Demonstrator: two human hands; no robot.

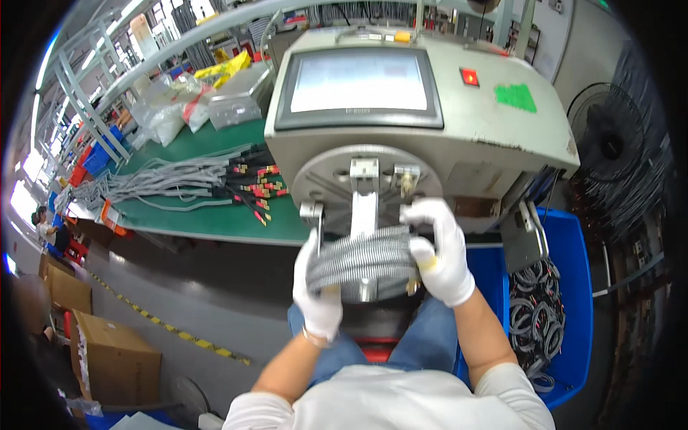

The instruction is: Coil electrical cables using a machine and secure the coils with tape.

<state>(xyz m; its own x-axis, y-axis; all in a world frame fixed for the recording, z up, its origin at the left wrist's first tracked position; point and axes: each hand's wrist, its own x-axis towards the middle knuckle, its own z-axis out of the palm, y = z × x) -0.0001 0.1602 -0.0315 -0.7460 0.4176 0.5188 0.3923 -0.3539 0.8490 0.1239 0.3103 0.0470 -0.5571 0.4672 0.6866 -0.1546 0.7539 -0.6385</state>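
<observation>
From the head camera, a left hand [315,292] in a white glove is clamped on the left end of a coil of grey ribbed cable [362,261], held above the wearer's lap. At the coil's other end, a gloved right hand [443,254] has thumb and fingers parted, the thumb at the coil's edge; whether it touches cannot be told. Just beyond both hands stands the winding machine's round metal faceplate [328,177], a white bar [364,213] running from it toward the coil; farther beyond glows a touchscreen [356,81]. Beyond the left hand and to its left, a bundle of grey cables [168,180] with red-and-black connector ends [258,190] lies on a green worktop [285,226]. To the right of the right hand, a blue bin [573,308] holds coiled cables [530,315]. Behind the left hand, off to its left, sits a cardboard box [122,358].
</observation>
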